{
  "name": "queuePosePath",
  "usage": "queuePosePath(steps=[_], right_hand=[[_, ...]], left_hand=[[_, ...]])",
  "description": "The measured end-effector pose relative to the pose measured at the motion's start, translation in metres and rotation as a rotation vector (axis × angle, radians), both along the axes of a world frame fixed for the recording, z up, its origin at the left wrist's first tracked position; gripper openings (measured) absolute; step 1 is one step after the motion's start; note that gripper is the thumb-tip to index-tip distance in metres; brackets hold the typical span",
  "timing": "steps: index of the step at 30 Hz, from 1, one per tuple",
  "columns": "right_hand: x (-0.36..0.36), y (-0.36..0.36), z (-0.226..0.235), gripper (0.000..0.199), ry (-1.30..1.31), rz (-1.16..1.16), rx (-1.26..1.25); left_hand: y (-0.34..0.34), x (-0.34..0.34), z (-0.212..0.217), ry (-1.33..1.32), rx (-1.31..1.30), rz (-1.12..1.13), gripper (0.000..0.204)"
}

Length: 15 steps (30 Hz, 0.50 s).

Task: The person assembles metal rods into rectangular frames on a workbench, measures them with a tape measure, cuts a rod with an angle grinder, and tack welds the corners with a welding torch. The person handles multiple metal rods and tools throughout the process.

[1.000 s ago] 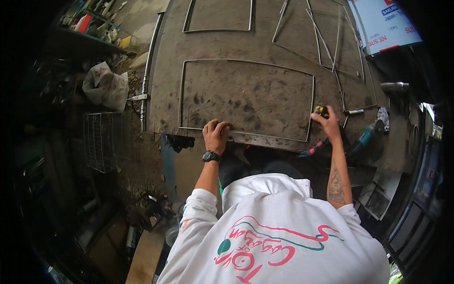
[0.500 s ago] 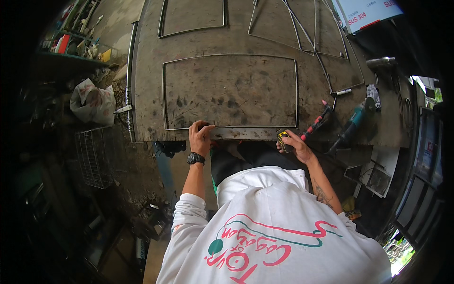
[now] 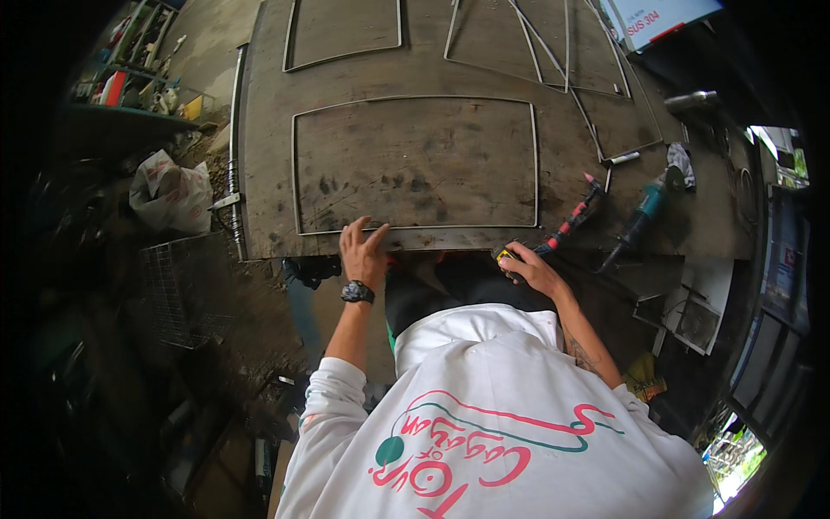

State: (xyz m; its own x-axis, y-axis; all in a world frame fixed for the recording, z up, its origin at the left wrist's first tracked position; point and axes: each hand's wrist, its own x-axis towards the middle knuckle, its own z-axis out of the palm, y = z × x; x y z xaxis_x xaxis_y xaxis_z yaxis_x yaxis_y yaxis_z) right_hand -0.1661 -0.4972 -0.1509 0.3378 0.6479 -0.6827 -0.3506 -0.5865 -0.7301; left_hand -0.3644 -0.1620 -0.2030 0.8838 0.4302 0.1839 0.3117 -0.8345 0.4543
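Our right hand (image 3: 533, 270) has retracted, clamping the tape measure (image 3: 503, 256); our left hand (image 3: 361, 257), fingers apart, presumably steadies the thin rectangular frame (image 3: 535, 164).

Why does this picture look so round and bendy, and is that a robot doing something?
There's no robot here! A person is working with two bare hands. The camera sits on their head and looks down. Its very wide lens makes straight edges look curved and the corners dark.

The big brown thing is a work table. A thin metal frame, shaped like a rectangle, lies on it. More thin frames lie farther back, some overlapping. On the right are a teal power tool and a red-and-black tool.

The left hand, with a dark watch on its wrist, has its fingers at the frame's near edge. The right hand holds a small yellow-and-black thing that looks like a tape measure.
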Motion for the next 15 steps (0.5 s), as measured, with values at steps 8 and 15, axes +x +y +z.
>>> queuePosePath(steps=[8,15], right_hand=[[-0.009,0.055,0.026,0.055,-0.284,0.426,0.110],[0.000,0.077,0.027,0.057,-0.391,0.570,0.143]], left_hand=[[-0.106,0.022,0.035,0.220,-1.547,0.098,0.030],[-0.082,0.028,0.027,0.279,-1.689,0.072,0.023]])
